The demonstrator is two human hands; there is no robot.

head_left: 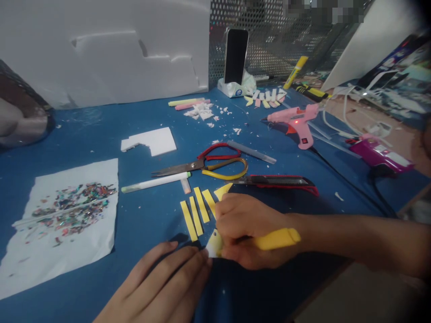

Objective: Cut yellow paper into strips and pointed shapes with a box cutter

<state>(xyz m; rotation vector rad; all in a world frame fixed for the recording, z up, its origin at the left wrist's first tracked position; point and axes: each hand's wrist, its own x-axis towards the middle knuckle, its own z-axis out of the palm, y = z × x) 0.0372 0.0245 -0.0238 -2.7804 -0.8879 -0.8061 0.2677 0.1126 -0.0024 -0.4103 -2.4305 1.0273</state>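
Observation:
My right hand point(252, 229) is closed around a yellow marker point(278, 238), its back end pointing right. The marker's tip is hidden by my fingers. Under that fist shows a small foam piece point(214, 244), partly white and partly yellow. My left hand point(164, 278) lies flat with fingers stretched out, fingertips at the piece's left edge. Just beyond are several yellow strips point(201, 205) and a yellow pointed piece point(222, 192). Scissors point(188, 168) with red and yellow handles, a white pen point(156, 182) and a red utility knife point(283, 181) lie farther back.
A pink glue gun point(296, 121), its light lit, rests at right with its cable trailing. Paper point(104, 244) with colourful shards lies left. A cut white foam sheet point(160, 140), foam scraps point(199, 111) and a propped phone point(236, 56) are farther back.

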